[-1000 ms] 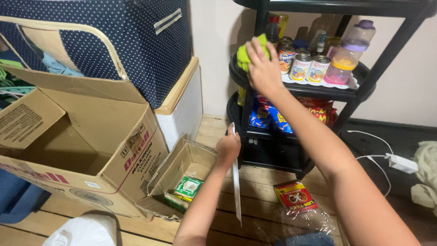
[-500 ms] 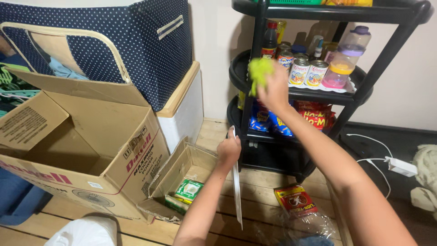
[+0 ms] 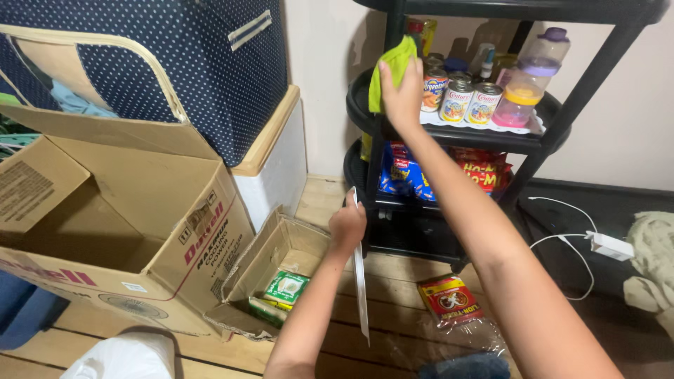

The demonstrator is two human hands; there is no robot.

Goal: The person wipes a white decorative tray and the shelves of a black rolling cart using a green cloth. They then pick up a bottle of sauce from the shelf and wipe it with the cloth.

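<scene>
my right hand (image 3: 401, 98) is up at 12 o'clock, fingers closed over a green cloth (image 3: 391, 68) pressed against the rim of the black rack (image 3: 449, 137), on its middle shelf. just at 3 o'clock of the cloth stand three cans (image 3: 456, 98) in a row, and past them a clear bottle (image 3: 528, 84) with pink liquid (purple cap). snack bags (image 3: 435, 172) fill the shelf below.

my left hand (image 3: 347, 226) sits near centre, curled shut around the top edge of a thin white board (image 3: 360, 284) that hangs edge-on down toward 6 o'clock over the wooden floor (image 3: 393, 330).

at 8 o'clock of that hand is a small open carton (image 3: 270, 281) with green packets (image 3: 286, 288) inside, touching a big cardboard box (image 3: 119, 231) at 9 o'clock. a red packet (image 3: 449, 300) lies on the floor at 5 o'clock, and a white charger (image 3: 607, 245) lies at 3 o'clock.
</scene>
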